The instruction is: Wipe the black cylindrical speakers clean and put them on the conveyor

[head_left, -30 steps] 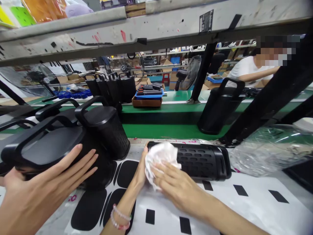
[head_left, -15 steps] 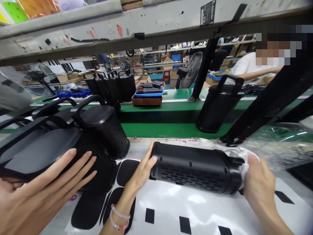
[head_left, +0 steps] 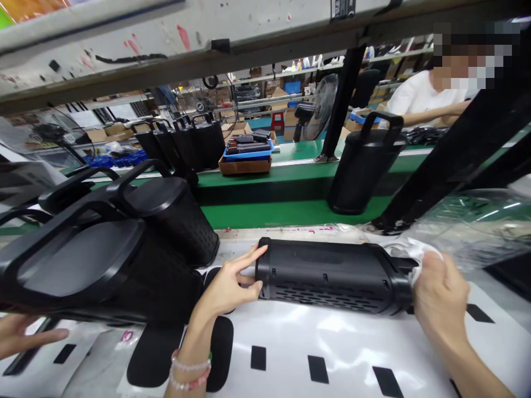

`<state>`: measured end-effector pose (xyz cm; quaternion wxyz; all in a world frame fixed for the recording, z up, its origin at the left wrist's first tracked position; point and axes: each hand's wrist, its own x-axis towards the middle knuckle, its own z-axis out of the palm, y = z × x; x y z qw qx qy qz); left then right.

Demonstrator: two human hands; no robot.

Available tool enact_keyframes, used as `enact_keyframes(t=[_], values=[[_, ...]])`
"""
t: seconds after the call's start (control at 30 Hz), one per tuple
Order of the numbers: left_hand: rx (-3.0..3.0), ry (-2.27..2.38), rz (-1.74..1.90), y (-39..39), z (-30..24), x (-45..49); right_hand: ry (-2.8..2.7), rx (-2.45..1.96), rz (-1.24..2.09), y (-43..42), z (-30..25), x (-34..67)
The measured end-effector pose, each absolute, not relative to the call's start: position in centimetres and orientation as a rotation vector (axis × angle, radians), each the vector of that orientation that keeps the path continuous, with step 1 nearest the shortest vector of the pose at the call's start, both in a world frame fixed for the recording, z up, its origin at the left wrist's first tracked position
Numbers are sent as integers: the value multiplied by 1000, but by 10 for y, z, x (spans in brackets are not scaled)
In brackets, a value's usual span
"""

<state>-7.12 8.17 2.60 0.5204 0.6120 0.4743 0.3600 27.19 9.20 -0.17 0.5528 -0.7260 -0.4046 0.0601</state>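
A black cylindrical speaker [head_left: 332, 273] lies on its side on the white sheet with black patches [head_left: 332, 342]. My left hand [head_left: 226, 284], with bead bracelets on the wrist, grips the speaker's left end, forefinger on top. My right hand [head_left: 440, 298] is closed on a crumpled white cloth [head_left: 409, 249] and presses it against the speaker's right end.
Another person's hand [head_left: 25, 334] lies at the bottom left under a large tilted black speaker [head_left: 83, 265]. An upright speaker [head_left: 174, 215] stands behind it. Past the green conveyor [head_left: 290, 213] stand another speaker [head_left: 363, 166], a parts tray [head_left: 246, 160] and a seated person [head_left: 423, 99]. Clear plastic bags [head_left: 468, 221] lie right.
My right hand carried the cloth from the speaker's left part to its right end. The speaker rolled a little. The other person's hand slid from the top of the big speaker to below it.
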Motion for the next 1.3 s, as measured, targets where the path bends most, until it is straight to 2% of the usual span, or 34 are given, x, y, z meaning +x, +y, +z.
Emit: enact_keyframes(t=[0.53,0.9,0.97,1.03,1.17,1.3], values=[[1500,1097,871,84,20,-76,-948,-1675,178,95,-2,275],[1758,1214,682,92,-12,-63,-1087,-1586,664,74,11,304],[1783,1219,667,91,-12,-62,-1089,-1704,532,67,22,302],[1773,1221,653,91,-11,-62,-1233,-1737,222,63,29,284],[1763,1180,677,91,-11,-62,-1879,-1411,-351,60,24,191],[1765,1091,720,90,-16,-61,-2176,-1193,-446,55,16,116]])
